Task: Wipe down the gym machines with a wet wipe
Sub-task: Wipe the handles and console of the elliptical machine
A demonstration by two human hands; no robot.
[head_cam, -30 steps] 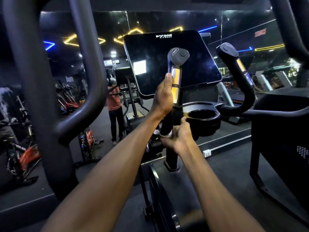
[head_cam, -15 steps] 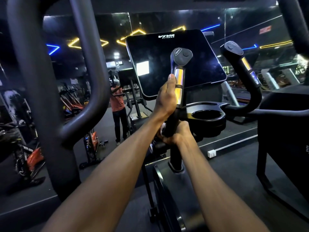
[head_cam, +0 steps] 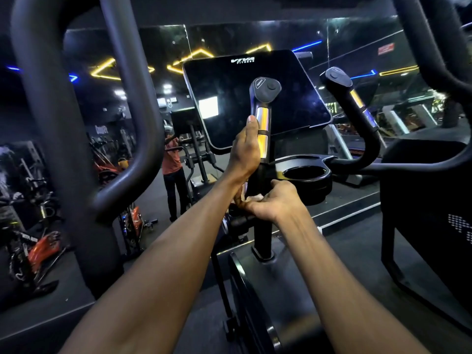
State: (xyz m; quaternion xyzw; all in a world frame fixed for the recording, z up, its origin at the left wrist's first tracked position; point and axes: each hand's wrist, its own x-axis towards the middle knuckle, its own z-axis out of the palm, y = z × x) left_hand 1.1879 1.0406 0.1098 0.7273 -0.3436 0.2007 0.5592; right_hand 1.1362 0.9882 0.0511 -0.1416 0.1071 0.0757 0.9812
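Observation:
I stand at a black cardio machine with a dark console screen. My left hand grips the left upright handle, thumb up beside its shiny metal sensor strip. Lower on the same black post, my right hand wraps its fingers round the post with a white wet wipe bunched under them; only a small bit of the wipe shows. The right handle stands untouched.
A round cup holder sits just right of my hands. Thick curved black arm bars rise at the left and top right. A mirror wall ahead reflects a person in an orange shirt. Spin bikes stand at the left.
My right hand has stayed low on the post and turned round it with the wipe. My left hand keeps its grip on the handle. The view has shifted slightly.

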